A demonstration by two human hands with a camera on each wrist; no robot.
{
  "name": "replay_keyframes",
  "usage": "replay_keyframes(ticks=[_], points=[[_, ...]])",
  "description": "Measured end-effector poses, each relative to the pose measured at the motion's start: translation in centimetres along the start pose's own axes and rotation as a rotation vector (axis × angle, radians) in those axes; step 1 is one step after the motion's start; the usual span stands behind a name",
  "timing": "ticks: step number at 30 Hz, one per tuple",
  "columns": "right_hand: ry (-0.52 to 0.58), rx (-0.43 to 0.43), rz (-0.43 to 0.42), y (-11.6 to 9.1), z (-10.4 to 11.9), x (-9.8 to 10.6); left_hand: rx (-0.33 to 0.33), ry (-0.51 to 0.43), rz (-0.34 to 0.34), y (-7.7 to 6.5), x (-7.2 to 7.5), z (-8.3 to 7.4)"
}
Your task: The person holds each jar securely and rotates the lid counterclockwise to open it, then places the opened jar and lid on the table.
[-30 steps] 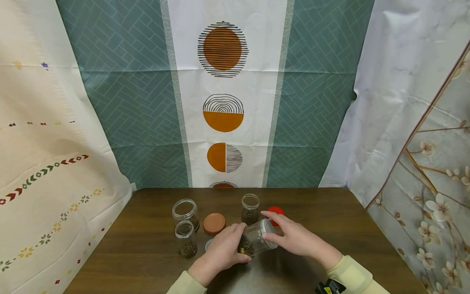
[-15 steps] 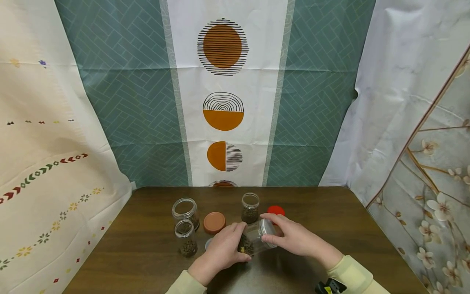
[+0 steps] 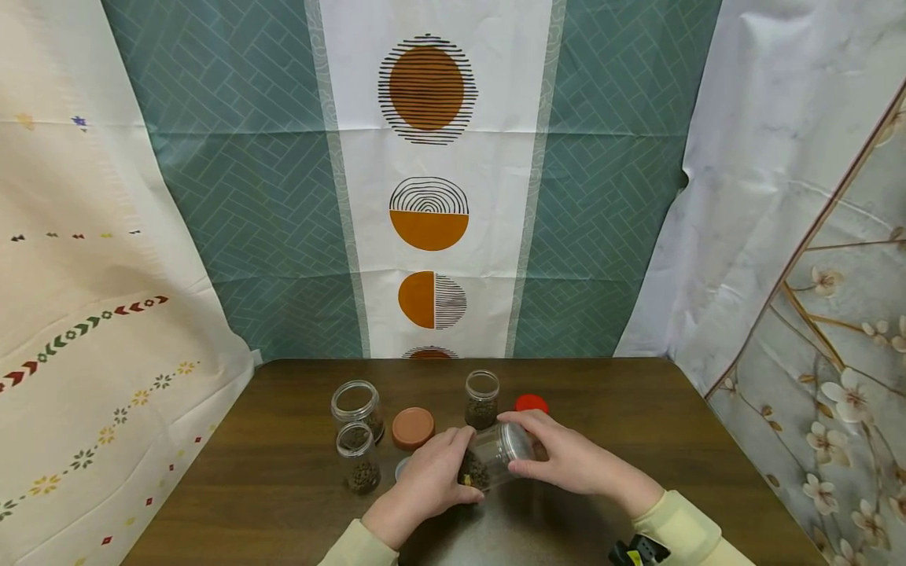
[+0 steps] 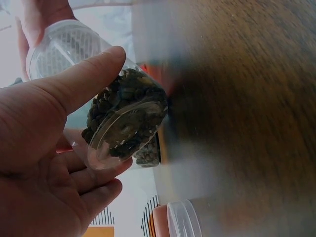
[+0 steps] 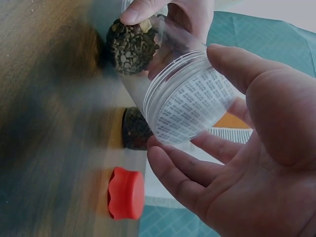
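A clear jar [image 3: 488, 450] is held tilted in both hands just above the table, with dark seed-like pieces [image 4: 136, 91] gathered at its base. My left hand [image 3: 433, 475] grips the base end, thumb on one side and fingers beneath. At the other end is a clear round lid [image 5: 190, 106] with printed text showing across it. My right hand [image 3: 569, 457] spans this lid, thumb at one edge and fingertips at the opposite edge. Behind the held jar stands a smaller lidless jar [image 3: 482, 405], partly filled with dark pieces.
On the wooden table [image 3: 233, 472] two lidless jars stand at the left, a wide jar [image 3: 356, 402] behind a narrower jar [image 3: 359, 464]. A pinkish lid [image 3: 414, 428] lies beside them. A red lid [image 3: 532, 404] lies at the right; a pale lid [image 3: 401, 469] is partly behind my left hand.
My right hand has shifted slightly around the lid, its thumb a little lower and its fingers a little further left. The left hand and jar stay nearly in place.
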State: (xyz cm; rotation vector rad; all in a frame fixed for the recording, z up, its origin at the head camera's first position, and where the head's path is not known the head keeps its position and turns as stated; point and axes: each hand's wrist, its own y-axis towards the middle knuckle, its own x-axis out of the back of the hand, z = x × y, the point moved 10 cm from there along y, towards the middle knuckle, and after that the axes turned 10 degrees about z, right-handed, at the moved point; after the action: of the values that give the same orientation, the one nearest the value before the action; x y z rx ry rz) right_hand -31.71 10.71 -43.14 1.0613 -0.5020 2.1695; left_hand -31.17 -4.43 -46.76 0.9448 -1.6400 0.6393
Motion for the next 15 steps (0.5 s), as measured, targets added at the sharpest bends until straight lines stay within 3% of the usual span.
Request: replay_keyframes(ticks=[15], points=[[0.051,0.034,0.025,0.06,-0.30,-0.22,0.013,-0.005,0.018,0.12,0.12,-0.05]])
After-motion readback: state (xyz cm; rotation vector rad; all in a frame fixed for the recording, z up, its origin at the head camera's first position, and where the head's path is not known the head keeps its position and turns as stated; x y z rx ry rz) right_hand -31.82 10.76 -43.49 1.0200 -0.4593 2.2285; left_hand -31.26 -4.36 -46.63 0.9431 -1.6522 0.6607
